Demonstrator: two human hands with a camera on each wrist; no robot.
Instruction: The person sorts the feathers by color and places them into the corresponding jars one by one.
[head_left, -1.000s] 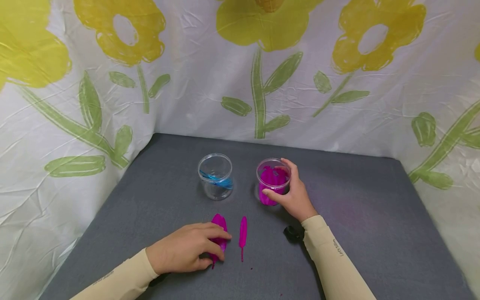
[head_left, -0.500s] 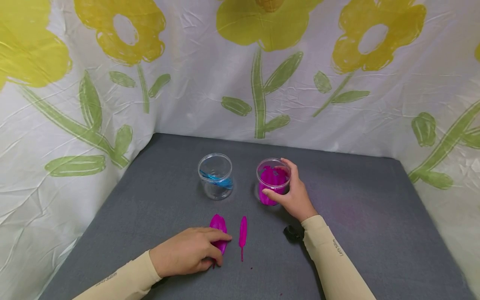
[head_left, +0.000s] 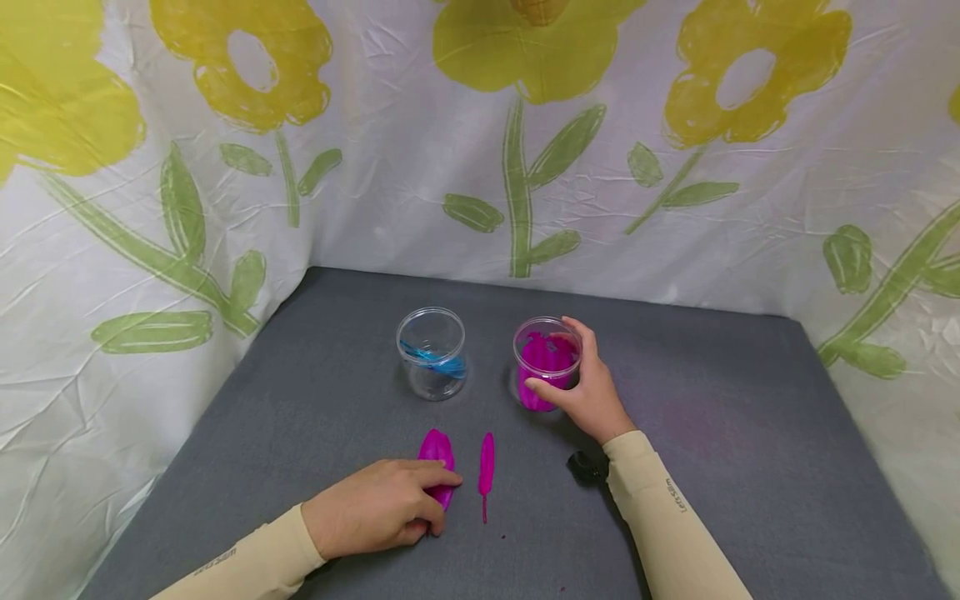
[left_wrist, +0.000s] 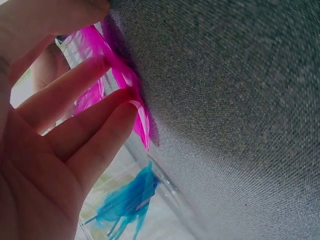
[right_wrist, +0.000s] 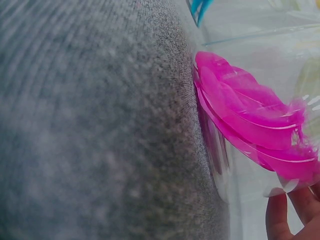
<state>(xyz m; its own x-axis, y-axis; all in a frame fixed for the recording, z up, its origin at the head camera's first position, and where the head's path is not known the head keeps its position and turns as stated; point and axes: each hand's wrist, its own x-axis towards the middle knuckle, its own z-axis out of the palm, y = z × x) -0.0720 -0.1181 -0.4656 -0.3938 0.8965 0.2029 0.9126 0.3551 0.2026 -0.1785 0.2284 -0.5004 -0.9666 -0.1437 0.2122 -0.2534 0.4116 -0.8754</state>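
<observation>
A clear plastic cup (head_left: 534, 396) packed with bright pink feathers (right_wrist: 250, 110) stands on the dark table. The right hand (head_left: 588, 396) grips its side, thumb in front and fingers around the back. Nearer the front, the left hand (head_left: 386, 507) lies over a broad pink feather (head_left: 437, 447). In the left wrist view its fairly straight fingers (left_wrist: 92, 127) touch the feather along its length, thumb at the top. The feather's lower part is hidden under this hand. Just to the right lies a slim pink feather (head_left: 487, 467), flat with its quill toward the front.
A second clear cup (head_left: 431, 387) holds blue feathers (head_left: 442, 362), left of the pink one. A black object (head_left: 587, 468) sits by the right wrist. Flower-printed white cloth (head_left: 420, 208) rises behind the table (head_left: 712, 500). Small dark specks lie near the front.
The left hand has slid slightly toward the front, uncovering more of the broad feather's upper end. The right hand and both cups have stayed in place.
</observation>
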